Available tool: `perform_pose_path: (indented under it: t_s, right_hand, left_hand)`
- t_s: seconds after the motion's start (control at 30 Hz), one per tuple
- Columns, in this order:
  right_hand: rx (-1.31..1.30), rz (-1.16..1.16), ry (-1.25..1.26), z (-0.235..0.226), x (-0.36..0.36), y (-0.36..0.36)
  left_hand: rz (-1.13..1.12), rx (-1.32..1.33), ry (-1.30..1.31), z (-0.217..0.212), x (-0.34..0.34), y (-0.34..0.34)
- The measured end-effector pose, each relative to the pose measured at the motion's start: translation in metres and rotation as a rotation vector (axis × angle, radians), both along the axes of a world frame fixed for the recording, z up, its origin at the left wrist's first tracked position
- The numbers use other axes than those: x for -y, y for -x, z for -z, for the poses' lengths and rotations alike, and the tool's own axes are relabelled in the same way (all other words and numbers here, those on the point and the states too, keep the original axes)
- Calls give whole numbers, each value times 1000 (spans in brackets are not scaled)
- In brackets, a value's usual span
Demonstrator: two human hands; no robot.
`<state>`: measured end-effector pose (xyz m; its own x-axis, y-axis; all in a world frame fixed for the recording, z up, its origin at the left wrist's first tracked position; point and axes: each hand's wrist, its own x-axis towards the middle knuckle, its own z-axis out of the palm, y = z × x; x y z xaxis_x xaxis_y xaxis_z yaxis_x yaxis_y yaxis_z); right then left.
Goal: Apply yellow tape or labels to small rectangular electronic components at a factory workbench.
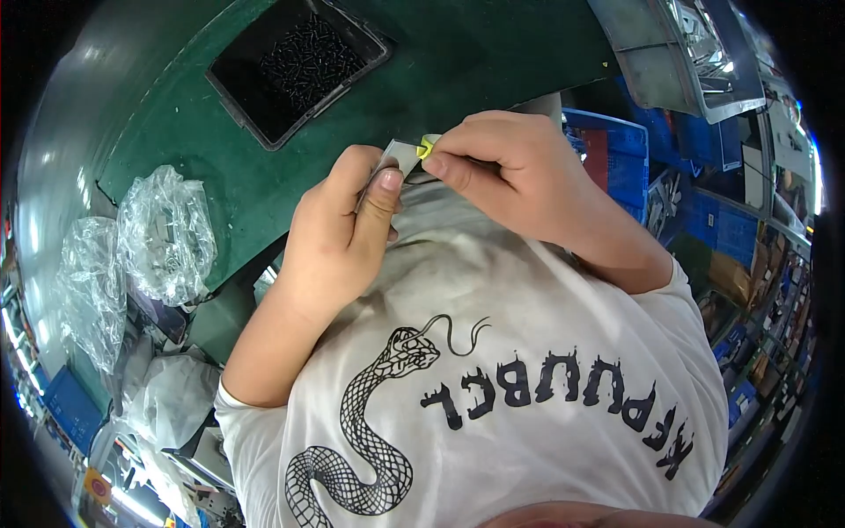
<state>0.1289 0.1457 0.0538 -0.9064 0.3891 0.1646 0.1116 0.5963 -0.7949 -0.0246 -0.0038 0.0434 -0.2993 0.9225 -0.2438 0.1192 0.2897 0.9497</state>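
My left hand is closed round a small flat silver-grey piece, thumb on top of it, held over the near edge of the table. At the right end of that piece, my right hand pinches a small bright yellow-green bit between thumb and forefinger. The yellow-green bit touches or nearly touches the flat piece's end; I cannot tell whether the two are joined. My fingers hide part of both.
A black bin with many small black parts stands on the green table. Crumpled clear plastic bags lie at the left. At the right are a grey crate and a blue crate.
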Motion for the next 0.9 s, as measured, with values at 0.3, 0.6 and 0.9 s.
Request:
perform_pose_path:
  t_s: [0.3,0.6,0.9]
  right_hand:
    - [20,-17,-15,-1,-1,0]
    - [215,65,196,-8,1,0]
    - [212,25,170,-13,-3,-2]
  left_hand:
    - [17,-81,4,1,1,0]
    - [95,-333,-129,2,-1,4]
    - [-47,-302,-154,10,2,-7]
